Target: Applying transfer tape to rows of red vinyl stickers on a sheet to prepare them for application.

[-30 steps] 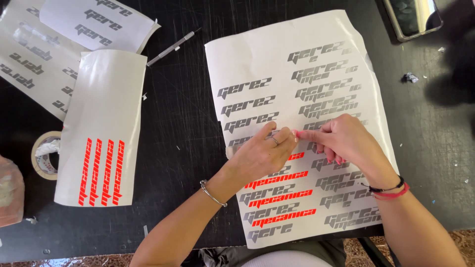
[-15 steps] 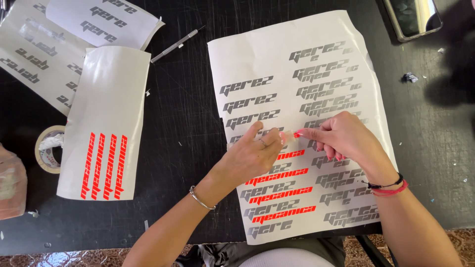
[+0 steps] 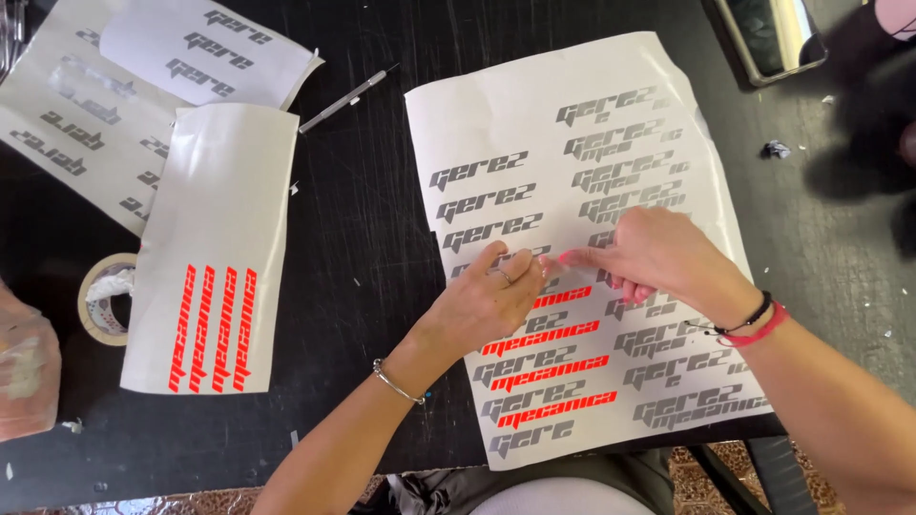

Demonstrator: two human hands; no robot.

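The white decal sheet (image 3: 534,133) lies flat on the black bench (image 3: 363,238). At its centre, the left hand (image 3: 487,300) and right hand (image 3: 658,253) pinch a red decal strip (image 3: 563,298). Judged thin, limp, tacky, tear-prone: grip at an edge.

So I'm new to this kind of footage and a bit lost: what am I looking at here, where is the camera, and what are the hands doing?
The camera sits on a person's head and looks down at their own two bare hands over a black table. The left hand and right hand meet fingertip to fingertip on a big white sticker sheet printed with grey and red lettering. They seem to pinch a small piece of it; what exactly is too small to tell. To the left lie a curled sheet with red lettering, more sheets, a thin craft knife and a tape roll.
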